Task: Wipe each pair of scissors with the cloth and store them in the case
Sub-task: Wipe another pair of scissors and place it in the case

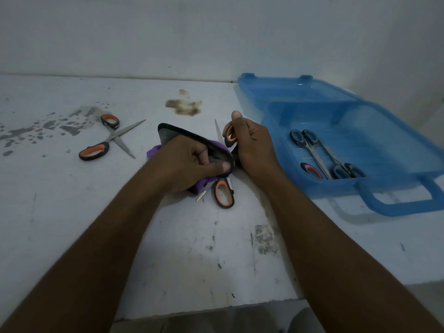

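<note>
My right hand [252, 145] grips the upper handle of an open pair of orange-and-black scissors [224, 193] at the table's middle. One blade tip points up beside my thumb; the other pokes out below the cloth. My left hand [189, 162] pinches a grey-and-purple cloth [173, 135] folded over that lower blade. A second orange-handled pair [105, 140] lies open on the table to the left. The blue translucent case [396, 200] lies open at the right, holding several scissors [322, 155] with dark handles.
The white table [192, 248] is worn, with a brown stain [185, 106] behind my hands and grey spatter [48, 128] at the left. A white wall rises behind. The table's front edge runs close to my forearms.
</note>
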